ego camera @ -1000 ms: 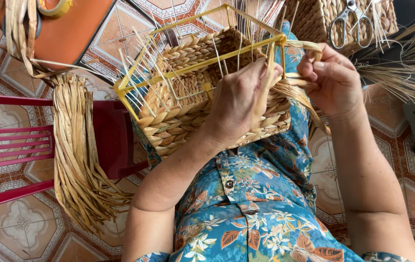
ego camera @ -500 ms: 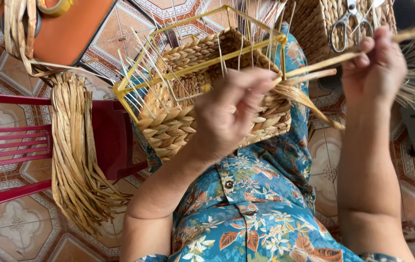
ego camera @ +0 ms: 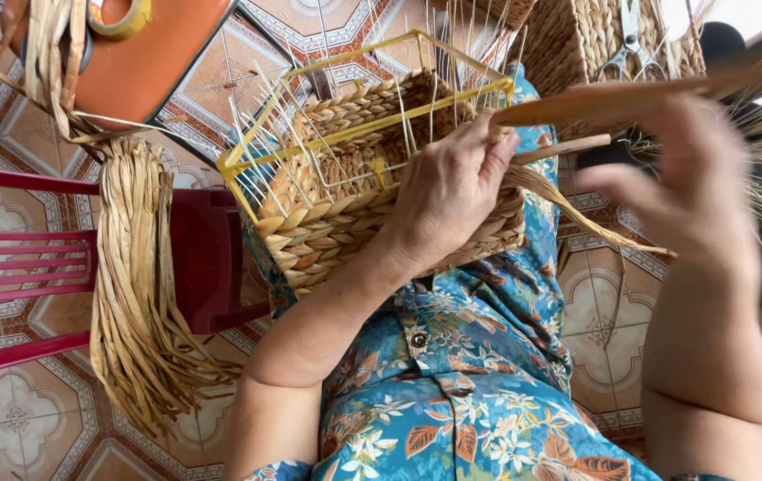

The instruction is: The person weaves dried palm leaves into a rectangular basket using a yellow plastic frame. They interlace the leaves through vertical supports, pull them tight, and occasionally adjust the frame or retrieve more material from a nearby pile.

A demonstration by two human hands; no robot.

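Patterned terracotta floor tiles (ego camera: 7,419); red plastic chair (ego camera: 60,267) at left; orange stool (ego camera: 158,62) above it.

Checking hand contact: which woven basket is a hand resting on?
The half-woven basket with the yellow wire frame, under the left hand; the finished basket behind carries only scissors.
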